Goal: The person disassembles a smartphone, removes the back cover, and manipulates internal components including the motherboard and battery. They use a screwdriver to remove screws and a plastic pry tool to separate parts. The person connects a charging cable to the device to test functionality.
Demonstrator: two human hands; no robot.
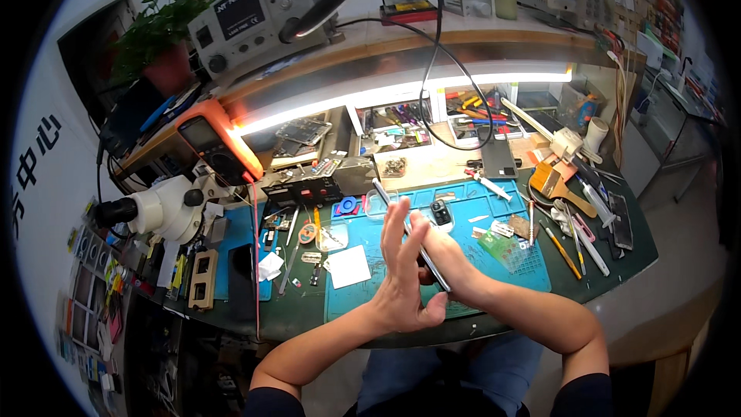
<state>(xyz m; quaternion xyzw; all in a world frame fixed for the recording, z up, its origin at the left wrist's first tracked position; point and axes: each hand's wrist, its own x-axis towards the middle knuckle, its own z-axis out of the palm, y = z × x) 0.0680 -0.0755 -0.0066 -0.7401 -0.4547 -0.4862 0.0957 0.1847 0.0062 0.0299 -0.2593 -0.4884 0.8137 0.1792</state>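
A slim dark phone [436,269] with a silver edge is tilted edge-on between my two hands, over the blue work mat [351,298]. My left hand [401,278] rests against it with fingers stretched upward and thumb out. My right hand [455,266] holds it from the other side, its fingers partly hidden. Just beyond them lies a small clear tray [382,202], beside a black camera-module piece [439,212]. A white square pad [349,266] is left of my hands, and a green circuit board [498,247] is to the right.
A white microscope [166,208] and orange multimeter [220,139] stand left. A grey power supply [258,19] sits on the shelf above tool bins [475,108]. Brushes [552,185], syringes [598,205] and several hand tools crowd the right. A dark cable loops over the bench's middle.
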